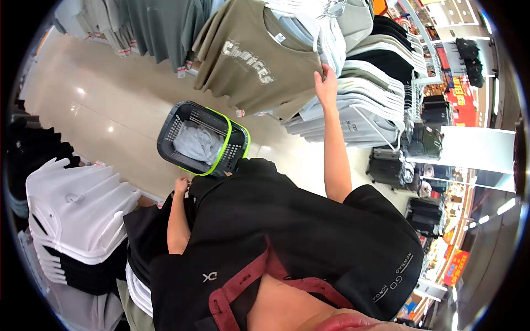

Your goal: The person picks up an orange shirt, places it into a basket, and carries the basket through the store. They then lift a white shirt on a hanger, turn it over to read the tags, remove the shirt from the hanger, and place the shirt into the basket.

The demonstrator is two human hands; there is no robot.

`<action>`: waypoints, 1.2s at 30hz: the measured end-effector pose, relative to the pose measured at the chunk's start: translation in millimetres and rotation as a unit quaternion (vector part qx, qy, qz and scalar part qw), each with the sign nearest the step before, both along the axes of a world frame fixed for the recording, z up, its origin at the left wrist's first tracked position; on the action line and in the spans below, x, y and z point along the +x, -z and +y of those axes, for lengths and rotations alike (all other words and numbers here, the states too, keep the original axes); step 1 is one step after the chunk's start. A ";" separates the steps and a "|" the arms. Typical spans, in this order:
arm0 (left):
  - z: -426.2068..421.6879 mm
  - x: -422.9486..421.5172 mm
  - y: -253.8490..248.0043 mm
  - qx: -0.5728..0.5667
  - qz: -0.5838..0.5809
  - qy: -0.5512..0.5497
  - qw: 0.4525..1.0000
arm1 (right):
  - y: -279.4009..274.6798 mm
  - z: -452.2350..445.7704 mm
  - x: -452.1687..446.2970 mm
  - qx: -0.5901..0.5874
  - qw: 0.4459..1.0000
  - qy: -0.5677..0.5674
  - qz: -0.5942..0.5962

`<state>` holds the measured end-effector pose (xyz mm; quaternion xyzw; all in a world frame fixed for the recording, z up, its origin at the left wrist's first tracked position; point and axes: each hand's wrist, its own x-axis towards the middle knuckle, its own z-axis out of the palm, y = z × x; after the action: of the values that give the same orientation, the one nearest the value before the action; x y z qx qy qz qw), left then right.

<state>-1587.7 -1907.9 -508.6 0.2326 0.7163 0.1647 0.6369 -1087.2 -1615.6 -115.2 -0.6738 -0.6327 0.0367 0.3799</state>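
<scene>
My right hand reaches out to the rack and pinches the edge of an olive-brown T-shirt near its shoulder. The shirt hangs with its front towards me, white "Choices" lettering across the chest. My left hand is low at my side, curled into a fist. It is close to the rim of a dark shopping basket with a bright green handle; what the fist holds is hidden. Inside the basket lies a light grey bundle, apparently cloth in clear plastic.
More shirts on white hangers fill the rack beside the T-shirt. Grey-green shirts hang at the top left. White shirts on another rack stand close on my left. Glossy tiled floor runs between the racks.
</scene>
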 end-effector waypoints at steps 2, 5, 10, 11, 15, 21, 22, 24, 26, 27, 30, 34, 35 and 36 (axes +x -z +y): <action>-1.8 -5.1 14.7 0.003 0.008 0.043 0.999 | -9.1 -8.6 8.7 -0.024 1.000 0.009 0.005; -6.7 -11.9 53.7 -0.014 0.013 0.117 0.993 | -33.7 -20.5 15.3 -0.052 0.998 0.020 -0.002; 15.7 -19.6 36.8 0.012 0.057 0.174 0.983 | -46.1 -14.4 41.5 -0.027 0.999 0.025 -0.016; 20.3 -22.4 38.8 0.018 0.066 0.166 0.984 | -43.1 -4.1 54.8 -0.023 0.999 0.027 -0.009; 35.3 -3.2 14.9 0.131 0.089 0.092 0.983 | -32.2 35.1 82.5 -0.020 0.998 -0.007 -0.051; 1.2 61.2 -14.7 0.042 0.085 0.082 0.992 | -0.9 55.5 109.9 0.019 0.997 -0.064 -0.049; -8.1 66.3 -2.8 0.053 0.121 0.145 0.981 | 6.1 59.4 115.3 0.008 0.996 -0.080 -0.041; -22.9 98.9 -5.4 0.101 0.132 0.131 0.977 | 13.1 64.5 103.0 0.047 0.993 -0.107 -0.032; -21.7 129.5 -23.4 0.055 0.095 0.129 0.986 | -7.4 47.7 113.5 0.049 0.992 -0.116 0.000; -22.5 135.6 -29.4 0.026 0.094 0.091 0.991 | -8.7 48.9 112.0 0.035 0.991 -0.123 0.040; -36.4 149.8 -60.6 0.055 0.093 0.020 0.994 | -13.4 42.6 99.5 0.067 0.990 -0.118 0.035; -38.9 175.2 -93.6 0.084 0.121 -0.023 0.989 | -11.7 44.2 107.5 0.152 0.976 -0.141 -0.060; -47.4 179.0 -100.5 0.073 0.135 -0.021 0.988 | -11.8 38.2 103.7 0.156 0.977 -0.139 -0.051; -52.2 183.2 -103.9 0.082 0.122 -0.035 0.989 | -11.3 33.0 96.5 0.149 0.979 -0.133 -0.045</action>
<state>-1404.5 -1960.1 -404.7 0.2770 0.7808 0.2150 0.5171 -990.7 -1582.6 -103.9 -0.5207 -0.7313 -0.0375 0.4390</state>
